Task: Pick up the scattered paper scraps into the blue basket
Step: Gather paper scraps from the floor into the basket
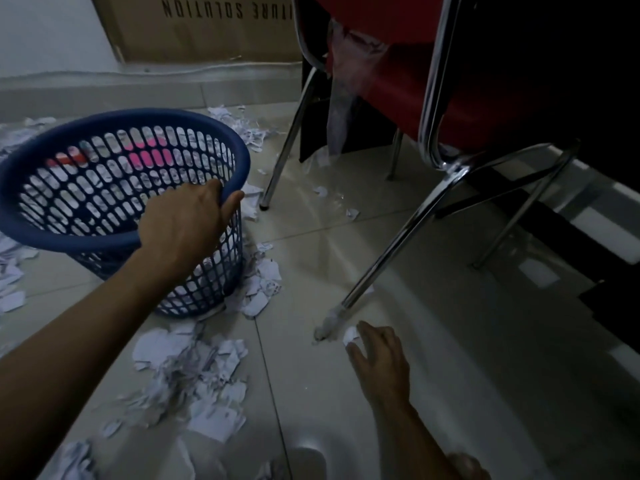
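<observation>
The blue basket point(45, 168) stands tilted on the tiled floor at the left, with paper scraps and something pink inside. My left hand point(187, 223) grips its near right rim, thumb outside. My right hand point(379, 355) is low at the centre right, fingers pinching a small white paper scrap point(350, 335) beside the foot of a chrome chair leg. A heap of white paper scraps point(194, 379) lies on the floor in front of the basket. More paper scraps point(263, 285) lie at the basket's right side and behind it.
A red chair with chrome legs point(391, 251) stands at the right, one leg foot close to my right hand. A cardboard box point(207, 29) leans against the back wall. Small loose scraps point(352, 213) lie under the chair. Dark furniture fills the far right.
</observation>
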Demonstrator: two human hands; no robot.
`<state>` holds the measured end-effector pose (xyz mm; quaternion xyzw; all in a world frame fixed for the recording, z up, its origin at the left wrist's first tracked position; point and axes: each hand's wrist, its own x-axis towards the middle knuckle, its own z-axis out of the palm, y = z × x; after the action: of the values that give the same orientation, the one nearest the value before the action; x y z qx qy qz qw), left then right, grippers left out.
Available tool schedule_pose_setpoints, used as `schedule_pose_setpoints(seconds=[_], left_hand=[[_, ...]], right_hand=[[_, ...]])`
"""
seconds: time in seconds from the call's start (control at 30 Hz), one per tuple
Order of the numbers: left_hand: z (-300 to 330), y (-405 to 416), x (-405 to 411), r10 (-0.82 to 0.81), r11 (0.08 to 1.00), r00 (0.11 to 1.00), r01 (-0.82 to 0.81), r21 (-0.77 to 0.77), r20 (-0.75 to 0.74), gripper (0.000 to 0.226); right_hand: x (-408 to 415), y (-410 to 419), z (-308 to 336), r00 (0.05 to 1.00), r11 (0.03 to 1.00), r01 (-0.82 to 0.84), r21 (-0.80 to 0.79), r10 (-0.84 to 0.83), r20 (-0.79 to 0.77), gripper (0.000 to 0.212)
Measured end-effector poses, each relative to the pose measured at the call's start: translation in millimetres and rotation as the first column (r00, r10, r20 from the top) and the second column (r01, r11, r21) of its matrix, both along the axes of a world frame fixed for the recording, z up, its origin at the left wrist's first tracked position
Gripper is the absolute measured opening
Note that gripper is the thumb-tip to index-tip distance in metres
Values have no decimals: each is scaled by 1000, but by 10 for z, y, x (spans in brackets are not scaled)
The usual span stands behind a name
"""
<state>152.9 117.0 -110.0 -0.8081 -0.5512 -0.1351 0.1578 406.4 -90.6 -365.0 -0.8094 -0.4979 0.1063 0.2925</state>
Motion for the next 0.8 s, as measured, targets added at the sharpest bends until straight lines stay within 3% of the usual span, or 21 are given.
schedule_pose_setpoints(seconds=[0.1, 0.3, 0.53, 0.7, 0.8], left_hand=[[4, 7, -7, 4, 1000, 1000, -4, -12, 11, 54], [30, -13, -4, 2, 999, 1000, -2, -33, 17, 51], [27, 7, -10, -9, 1000, 1000, 10, -30, 15, 53], [23, 13, -26, -20, 999, 1000, 21, -31, 20, 53], [11, 12, -32, -27, 999, 1000, 28, -26, 12, 52]], right_hand=[[41, 83, -45, 996, 998, -20, -67, 26, 88, 42], [54, 260, -32, 994, 999, 37, -32, -33, 108, 3], [353, 736, 126, 958, 964, 262, 49, -253, -137, 5], [643, 1050, 171, 969, 978, 190, -83, -200, -145, 12], [656, 1025, 154, 971, 980, 182, -82, -192, -141, 13]])
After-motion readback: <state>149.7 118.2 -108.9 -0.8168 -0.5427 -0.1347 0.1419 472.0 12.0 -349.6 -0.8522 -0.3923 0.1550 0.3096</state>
